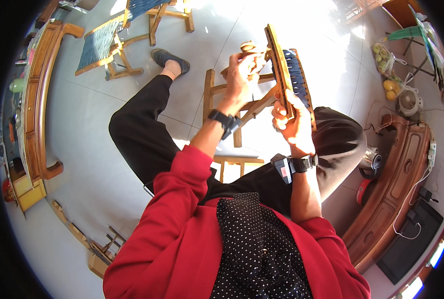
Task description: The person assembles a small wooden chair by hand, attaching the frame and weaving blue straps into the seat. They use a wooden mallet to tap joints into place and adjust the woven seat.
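A small folding stool, with wooden legs and a seat of dark blue woven cord, stands tilted between my knees. My right hand is wrapped round the lower end of its grooved wooden rail. Left of that rail, my left hand is closed round a brown wooden piece with a rounded top. Bright light and the fingers hide most of that piece, so its kind cannot be told. Both wrists wear black bands with small boxes.
Two similar stools with blue cord seats stand at the far left. A wooden cabinet flanks my right, with a metal kettle beside it. Bags of fruit and a small fan lie beyond. Long wooden furniture lines the left.
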A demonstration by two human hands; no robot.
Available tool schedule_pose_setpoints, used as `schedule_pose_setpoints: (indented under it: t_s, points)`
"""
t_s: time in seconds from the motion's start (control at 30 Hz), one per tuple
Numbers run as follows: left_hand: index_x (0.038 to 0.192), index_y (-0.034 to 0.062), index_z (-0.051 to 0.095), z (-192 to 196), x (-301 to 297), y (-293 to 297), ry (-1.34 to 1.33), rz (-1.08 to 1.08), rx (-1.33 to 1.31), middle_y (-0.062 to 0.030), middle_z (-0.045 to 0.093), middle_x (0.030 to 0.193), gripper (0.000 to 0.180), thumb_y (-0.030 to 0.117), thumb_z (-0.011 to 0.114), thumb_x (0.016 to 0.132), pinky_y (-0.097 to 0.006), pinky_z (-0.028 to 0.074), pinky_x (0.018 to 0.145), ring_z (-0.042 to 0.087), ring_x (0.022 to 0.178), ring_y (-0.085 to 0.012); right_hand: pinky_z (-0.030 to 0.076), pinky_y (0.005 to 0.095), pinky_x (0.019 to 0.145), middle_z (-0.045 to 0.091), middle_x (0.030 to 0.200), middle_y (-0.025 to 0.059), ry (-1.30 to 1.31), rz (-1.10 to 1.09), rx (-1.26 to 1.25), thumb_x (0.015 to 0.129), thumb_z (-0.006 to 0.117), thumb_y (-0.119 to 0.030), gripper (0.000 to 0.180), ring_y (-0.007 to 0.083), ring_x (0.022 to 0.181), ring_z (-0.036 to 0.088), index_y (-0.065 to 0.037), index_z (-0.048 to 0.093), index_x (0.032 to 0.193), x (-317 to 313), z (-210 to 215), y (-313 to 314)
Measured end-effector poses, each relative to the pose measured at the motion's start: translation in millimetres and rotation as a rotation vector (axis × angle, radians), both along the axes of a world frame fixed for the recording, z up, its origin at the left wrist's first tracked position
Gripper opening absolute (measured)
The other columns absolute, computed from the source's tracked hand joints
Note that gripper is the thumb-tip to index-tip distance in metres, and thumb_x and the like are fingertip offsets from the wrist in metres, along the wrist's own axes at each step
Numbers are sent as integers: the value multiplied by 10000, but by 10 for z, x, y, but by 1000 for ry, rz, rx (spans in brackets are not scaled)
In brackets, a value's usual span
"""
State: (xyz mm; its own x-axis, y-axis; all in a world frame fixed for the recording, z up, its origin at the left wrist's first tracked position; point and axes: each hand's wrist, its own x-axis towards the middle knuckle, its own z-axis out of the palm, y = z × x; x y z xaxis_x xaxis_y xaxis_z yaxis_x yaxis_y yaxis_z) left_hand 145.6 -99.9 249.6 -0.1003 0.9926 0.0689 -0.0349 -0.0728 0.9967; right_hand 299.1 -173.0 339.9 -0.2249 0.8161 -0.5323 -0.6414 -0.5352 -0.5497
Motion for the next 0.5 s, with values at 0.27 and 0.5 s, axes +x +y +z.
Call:
schedule_pose_setpoints:
  t_s: [0.27, 0.5]
  points:
    - [1236, 44, 570, 153, 367, 230, -257, -39, 123, -180, 497, 1176, 273, 179, 568, 999, -393, 513, 903, 571, 1031, -286, 279, 218, 418, 433, 630, 7, -122, 98, -4, 999, 532, -413, 400, 90, 470, 351, -20, 512, 1068, -92, 84, -63]
    - [1171, 57, 649, -266, 115, 1286, 356, 24, 9, -126, 698, 941, 264, 218, 579, 973, -324, 509, 812, 643, 889, -152, 269, 224, 417, 415, 599, -4, -148, 197, -11, 1001, 536, -419, 400, 82, 457, 359, -28, 496, 1072, -106, 53, -76]
